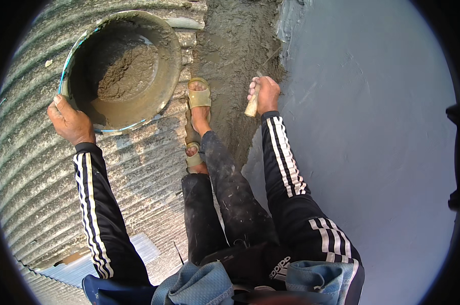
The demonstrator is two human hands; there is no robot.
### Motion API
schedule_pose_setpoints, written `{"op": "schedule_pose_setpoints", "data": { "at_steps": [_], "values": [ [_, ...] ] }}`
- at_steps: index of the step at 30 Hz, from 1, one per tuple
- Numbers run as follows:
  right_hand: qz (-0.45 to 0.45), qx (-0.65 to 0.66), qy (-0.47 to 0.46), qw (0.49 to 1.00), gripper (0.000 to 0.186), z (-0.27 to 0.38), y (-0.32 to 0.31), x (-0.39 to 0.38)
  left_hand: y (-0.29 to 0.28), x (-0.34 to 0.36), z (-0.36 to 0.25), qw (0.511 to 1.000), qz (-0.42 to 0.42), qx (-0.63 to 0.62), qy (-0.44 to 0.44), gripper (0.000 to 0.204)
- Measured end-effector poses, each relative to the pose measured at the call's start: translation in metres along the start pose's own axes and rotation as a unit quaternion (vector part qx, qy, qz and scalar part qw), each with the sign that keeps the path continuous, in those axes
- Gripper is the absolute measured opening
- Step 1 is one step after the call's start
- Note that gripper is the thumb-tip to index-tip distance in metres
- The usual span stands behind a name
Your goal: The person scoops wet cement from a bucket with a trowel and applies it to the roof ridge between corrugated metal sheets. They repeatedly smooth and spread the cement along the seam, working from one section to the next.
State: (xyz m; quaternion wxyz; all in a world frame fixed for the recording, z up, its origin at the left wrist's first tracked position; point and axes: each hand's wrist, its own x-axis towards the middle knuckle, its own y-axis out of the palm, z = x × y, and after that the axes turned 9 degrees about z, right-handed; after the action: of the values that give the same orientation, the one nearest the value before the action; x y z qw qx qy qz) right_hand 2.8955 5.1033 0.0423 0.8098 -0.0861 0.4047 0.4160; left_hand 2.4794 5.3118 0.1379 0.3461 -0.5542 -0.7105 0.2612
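Note:
My left hand grips the near left rim of a round basin, thumb on top and fingers hidden beneath. Brown wet mortar lies in a heap inside it, with watery slurry along its lower side. In my right hand is a trowel, its wooden handle wrapped by my closed fingers. The thin metal part points up and right over the mortar strip beside the grey wall; how much of the blade shows is hard to make out.
Corrugated roofing sheets spread across the left. A strip of wet mortar runs between them and the smooth grey wall on the right. My sandalled feet stand along the roofing's edge. A pale translucent sheet lies at the lower left.

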Motion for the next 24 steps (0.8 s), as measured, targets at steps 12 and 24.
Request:
{"op": "schedule_pose_setpoints", "data": {
  "at_steps": [12, 24],
  "values": [
    [0.115, -0.731, -0.282, 0.611, 0.012, 0.019, 0.154, -0.076, 0.002, -0.015, -0.017, 0.999, -0.033, 0.026, -0.012, 0.048],
    [0.242, -0.613, -0.229, 0.716, 0.021, 0.005, 0.208, -0.051, 0.002, -0.018, -0.022, 0.999, -0.024, 0.016, -0.020, 0.042]
  ]
}}
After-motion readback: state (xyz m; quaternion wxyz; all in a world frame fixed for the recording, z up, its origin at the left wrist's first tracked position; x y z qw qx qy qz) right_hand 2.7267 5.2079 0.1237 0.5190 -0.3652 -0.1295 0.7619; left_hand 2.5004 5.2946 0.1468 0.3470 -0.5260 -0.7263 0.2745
